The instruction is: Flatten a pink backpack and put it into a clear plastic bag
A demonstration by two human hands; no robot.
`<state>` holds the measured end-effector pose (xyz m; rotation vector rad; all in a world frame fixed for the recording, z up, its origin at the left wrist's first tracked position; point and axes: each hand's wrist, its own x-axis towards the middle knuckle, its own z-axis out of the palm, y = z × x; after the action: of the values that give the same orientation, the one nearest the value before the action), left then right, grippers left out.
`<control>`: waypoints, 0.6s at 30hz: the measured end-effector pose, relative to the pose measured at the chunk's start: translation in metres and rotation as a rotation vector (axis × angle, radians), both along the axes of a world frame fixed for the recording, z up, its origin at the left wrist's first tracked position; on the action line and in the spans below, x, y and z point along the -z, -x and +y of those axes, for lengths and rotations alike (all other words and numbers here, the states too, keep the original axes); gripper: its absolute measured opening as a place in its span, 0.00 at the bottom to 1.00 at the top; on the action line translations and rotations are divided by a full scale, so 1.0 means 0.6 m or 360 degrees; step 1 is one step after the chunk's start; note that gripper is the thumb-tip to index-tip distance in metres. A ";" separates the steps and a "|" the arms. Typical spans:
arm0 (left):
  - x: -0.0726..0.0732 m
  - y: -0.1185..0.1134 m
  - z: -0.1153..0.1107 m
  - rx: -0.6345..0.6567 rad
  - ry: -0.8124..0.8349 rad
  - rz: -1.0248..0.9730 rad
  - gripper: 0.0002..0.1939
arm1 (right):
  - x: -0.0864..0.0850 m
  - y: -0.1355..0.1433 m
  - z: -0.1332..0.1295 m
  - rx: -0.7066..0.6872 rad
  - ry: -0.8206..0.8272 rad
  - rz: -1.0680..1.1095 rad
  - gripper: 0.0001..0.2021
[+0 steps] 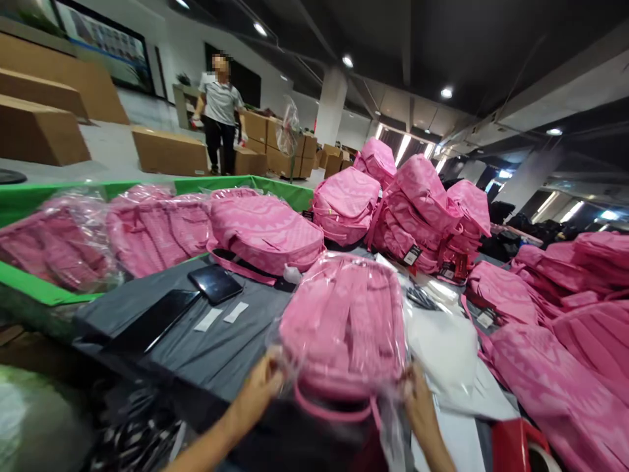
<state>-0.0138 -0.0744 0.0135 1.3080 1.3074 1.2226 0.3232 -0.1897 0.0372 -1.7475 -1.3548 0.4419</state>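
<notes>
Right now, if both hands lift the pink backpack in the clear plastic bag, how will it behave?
The backpack is probably soft and saggy, since its fabric bulges. The plastic bag looks glossy, so it is likely slippery and may slide.

Grey table [230, 354] free left; backpacks [555, 367] crowd right.

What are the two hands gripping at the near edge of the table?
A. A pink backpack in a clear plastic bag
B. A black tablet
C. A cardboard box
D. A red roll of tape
A: the left hand and right hand each pinch the clear plastic bag around the pink backpack.
</notes>
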 end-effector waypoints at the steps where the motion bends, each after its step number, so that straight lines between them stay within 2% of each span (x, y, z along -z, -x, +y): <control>1: -0.001 0.017 0.003 -0.0088 -0.0002 0.0007 0.24 | -0.010 -0.020 0.012 0.0068 -0.0065 -0.0023 0.17; 3: 0.002 0.057 0.003 -0.0358 -0.0013 0.0036 0.24 | -0.022 -0.057 0.012 0.0302 -0.0168 -0.0056 0.21; 5: 0.012 0.090 -0.014 -0.0586 0.0057 0.0014 0.24 | -0.015 -0.075 -0.022 0.0475 -0.0053 -0.0034 0.24; 6: 0.020 0.099 -0.031 -0.0607 0.0159 -0.0057 0.24 | -0.004 -0.073 -0.047 0.0477 0.0111 0.0050 0.26; 7: 0.030 0.100 -0.054 -0.0541 0.0300 -0.0141 0.26 | 0.011 -0.062 -0.076 0.0413 0.0309 0.0167 0.29; 8: 0.039 0.093 -0.079 -0.0383 0.0465 -0.0225 0.29 | 0.028 -0.044 -0.104 0.0313 0.0480 0.0276 0.32; 9: 0.048 0.076 -0.105 -0.0164 0.0608 -0.0287 0.31 | 0.046 -0.020 -0.131 0.0232 0.0569 0.0335 0.34; 10: 0.054 0.052 -0.129 0.0093 0.0683 -0.0303 0.33 | 0.061 0.009 -0.153 0.0216 0.0546 0.0302 0.35; 11: 0.059 0.020 -0.149 0.0356 0.0674 -0.0267 0.33 | 0.074 0.041 -0.170 0.0252 0.0427 0.0160 0.36; 13: 0.066 -0.055 -0.171 0.0721 0.0465 -0.0120 0.31 | 0.087 0.106 -0.183 0.0358 0.0056 -0.0352 0.40; 15: 0.073 -0.130 -0.170 0.0868 0.0314 -0.0003 0.31 | 0.086 0.158 -0.172 0.0412 -0.0240 -0.0877 0.44; 16: 0.078 -0.163 -0.165 0.0895 0.0317 0.0026 0.29 | 0.082 0.174 -0.162 0.0423 -0.0329 -0.1078 0.41; 18: 0.085 -0.212 -0.154 0.0883 0.0360 0.0039 0.24 | 0.072 0.182 -0.146 0.0531 -0.0401 -0.1317 0.29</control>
<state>0.1133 -0.1666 -0.0376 1.3953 0.9690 0.6557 0.2141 -0.2775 -0.0061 -1.9624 -1.5154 -0.6859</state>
